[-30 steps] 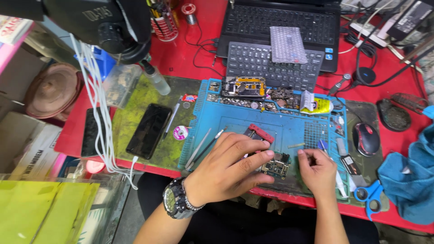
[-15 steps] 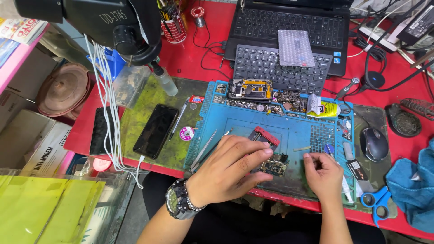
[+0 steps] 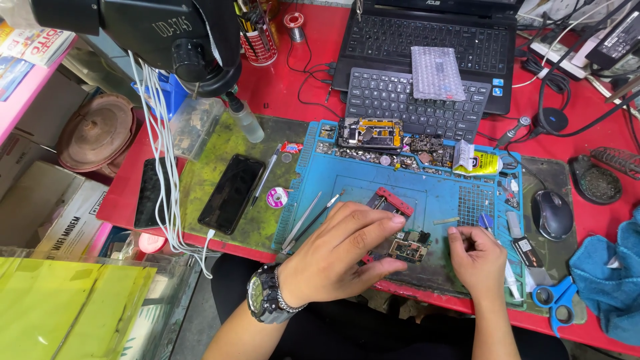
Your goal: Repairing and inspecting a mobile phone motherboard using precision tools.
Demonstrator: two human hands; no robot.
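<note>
1. Resting on the blue repair mat, the left hand lies palm down, fingers spread and lightly curled over the small circuit board, steadying it with the fingertips rather than gripping it.
2. Just right of the circuit board, the right hand is loosely curled, fingertips pinched together; whether it holds anything cannot be told.
3. Left of the circuit board lie tweezers, farther left a dark phone.
4. Beyond the circuit board's far side sits a red-framed holder.
</note>
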